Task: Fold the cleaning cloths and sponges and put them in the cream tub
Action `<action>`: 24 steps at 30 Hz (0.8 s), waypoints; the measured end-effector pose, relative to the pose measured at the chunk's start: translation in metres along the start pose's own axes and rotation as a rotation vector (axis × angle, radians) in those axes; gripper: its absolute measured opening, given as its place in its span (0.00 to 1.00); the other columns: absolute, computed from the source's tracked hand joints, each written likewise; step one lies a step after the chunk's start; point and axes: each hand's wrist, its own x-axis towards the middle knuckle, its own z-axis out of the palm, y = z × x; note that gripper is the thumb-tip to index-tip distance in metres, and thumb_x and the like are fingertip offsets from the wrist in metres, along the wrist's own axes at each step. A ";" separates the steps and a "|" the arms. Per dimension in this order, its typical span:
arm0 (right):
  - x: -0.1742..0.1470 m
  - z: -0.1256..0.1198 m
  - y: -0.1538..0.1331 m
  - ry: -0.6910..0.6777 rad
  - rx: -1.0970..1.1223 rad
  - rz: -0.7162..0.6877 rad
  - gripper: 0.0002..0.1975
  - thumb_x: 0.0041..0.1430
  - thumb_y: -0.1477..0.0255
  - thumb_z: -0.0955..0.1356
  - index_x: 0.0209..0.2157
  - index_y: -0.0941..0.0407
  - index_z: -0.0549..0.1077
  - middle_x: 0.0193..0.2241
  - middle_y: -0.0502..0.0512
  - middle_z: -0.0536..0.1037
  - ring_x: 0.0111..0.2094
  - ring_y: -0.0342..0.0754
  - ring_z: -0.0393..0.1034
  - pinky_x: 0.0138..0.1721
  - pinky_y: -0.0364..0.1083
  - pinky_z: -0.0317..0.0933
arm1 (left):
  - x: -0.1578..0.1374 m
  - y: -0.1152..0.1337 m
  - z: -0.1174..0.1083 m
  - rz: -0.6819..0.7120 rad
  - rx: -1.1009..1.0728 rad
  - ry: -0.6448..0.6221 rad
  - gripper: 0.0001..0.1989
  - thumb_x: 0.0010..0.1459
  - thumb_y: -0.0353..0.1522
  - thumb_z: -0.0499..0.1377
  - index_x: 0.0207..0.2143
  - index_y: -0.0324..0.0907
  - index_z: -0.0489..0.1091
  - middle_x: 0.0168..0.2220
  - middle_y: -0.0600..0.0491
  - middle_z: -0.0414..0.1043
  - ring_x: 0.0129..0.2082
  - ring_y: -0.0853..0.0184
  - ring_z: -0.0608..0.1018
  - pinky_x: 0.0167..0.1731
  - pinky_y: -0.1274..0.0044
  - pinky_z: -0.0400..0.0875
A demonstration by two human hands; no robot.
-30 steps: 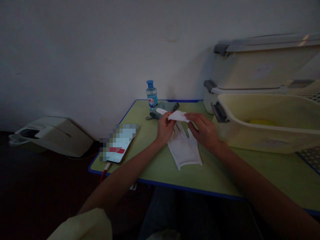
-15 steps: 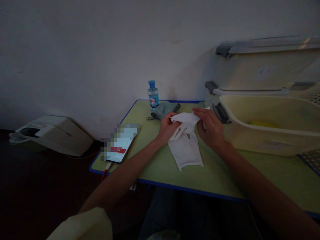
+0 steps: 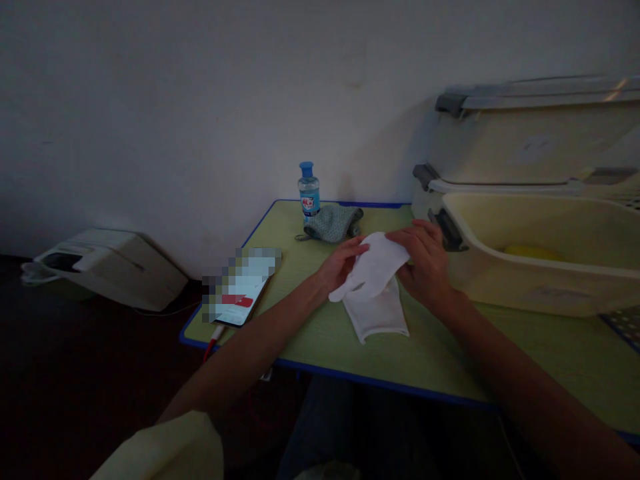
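Observation:
Both my hands hold a soft white cloth piece (image 3: 379, 261) above the table, one at each side. It has a small slit near its lower left, and a narrow flap sticks out there. My left hand (image 3: 343, 262) grips the left edge, fingers on top. Pinched at the upper right edge is the cloth's other side, in my right hand (image 3: 424, 259). A second white cloth part (image 3: 380, 313) lies flat on the table just below; whether it joins the held piece I cannot tell.
On the green table (image 3: 310, 333) stand a blue-capped bottle (image 3: 310, 197) and a grey textured pouch (image 3: 333, 223). A phone (image 3: 245, 287) with a red cable lies left. Right is an open plastic bin (image 3: 540, 273) holding something yellow, with lidded boxes (image 3: 505, 143) behind. A white bin (image 3: 115, 267) sits beyond the table's left.
The held cloth was bunched up and is now spread flatter, covering more of the part below. My right hand has shifted slightly, and its fingers have moved along the edge.

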 end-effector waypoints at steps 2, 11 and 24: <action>0.000 0.001 -0.002 0.030 0.043 0.006 0.13 0.51 0.79 0.61 0.38 0.52 0.65 0.27 0.52 0.74 0.29 0.50 0.69 0.39 0.54 0.62 | -0.001 0.000 0.001 -0.084 -0.114 -0.019 0.07 0.48 0.33 0.61 0.29 0.40 0.68 0.25 0.54 0.71 0.24 0.69 0.75 0.29 0.76 0.70; 0.004 -0.004 -0.011 0.250 -0.024 0.104 0.07 0.52 0.75 0.66 0.32 0.52 0.63 0.24 0.50 0.72 0.26 0.48 0.69 0.26 0.48 0.64 | -0.005 0.008 0.007 -0.278 -0.481 -0.073 0.03 0.53 0.29 0.58 0.29 0.39 0.65 0.17 0.61 0.65 0.12 0.79 0.64 0.15 0.84 0.59; 0.004 -0.002 -0.019 0.210 0.366 0.357 0.11 0.58 0.71 0.63 0.43 0.52 0.63 0.29 0.51 0.76 0.29 0.47 0.73 0.29 0.47 0.67 | -0.008 0.002 0.008 -0.518 -0.395 -0.456 0.11 0.55 0.36 0.54 0.23 0.39 0.63 0.15 0.58 0.58 0.10 0.79 0.58 0.08 0.86 0.49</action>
